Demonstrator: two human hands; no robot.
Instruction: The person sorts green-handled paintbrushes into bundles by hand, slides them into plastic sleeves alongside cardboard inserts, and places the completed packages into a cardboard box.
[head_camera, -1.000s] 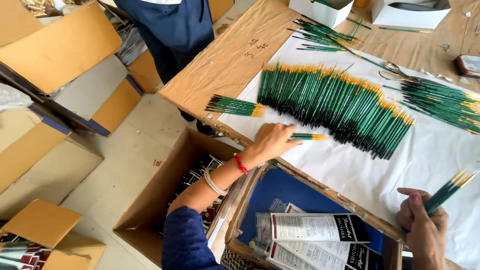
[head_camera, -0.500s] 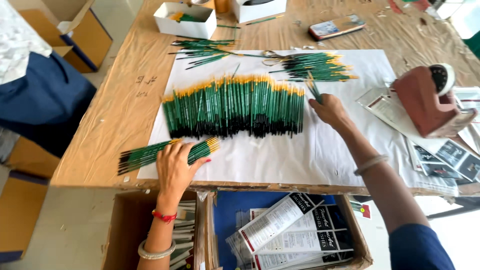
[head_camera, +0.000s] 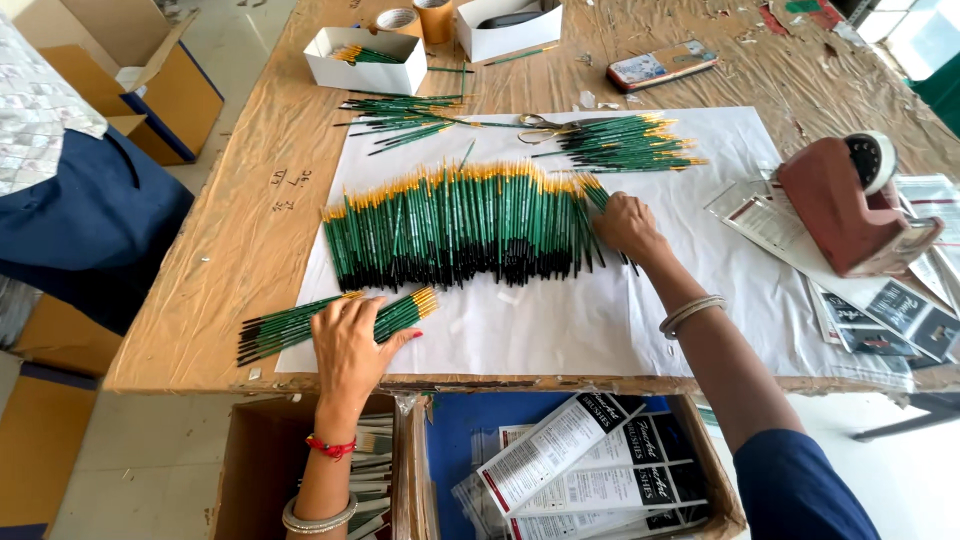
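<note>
A long row of green-handled paintbrushes (head_camera: 460, 222) with yellow ends lies on white paper (head_camera: 560, 320) on a wooden table. My left hand (head_camera: 350, 345) rests flat on a small bundle of green brushes (head_camera: 290, 325) near the table's front left edge. My right hand (head_camera: 628, 225) is at the right end of the row, its fingers closed around a few brushes there. Two looser piles of green brushes (head_camera: 625, 140) lie farther back on the paper.
A red tape dispenser (head_camera: 850, 205) stands at right beside printed packets (head_camera: 880, 310). White boxes (head_camera: 365, 60), a tape roll, scissors (head_camera: 545, 123) and a phone (head_camera: 660, 65) sit at the back. Open cartons (head_camera: 560, 470) with packets stand below the table edge. A person in blue (head_camera: 70, 200) is at left.
My right hand has come down onto the right end of the brush row. My left hand stays on the small bundle. The camera has shifted closer over the table.
</note>
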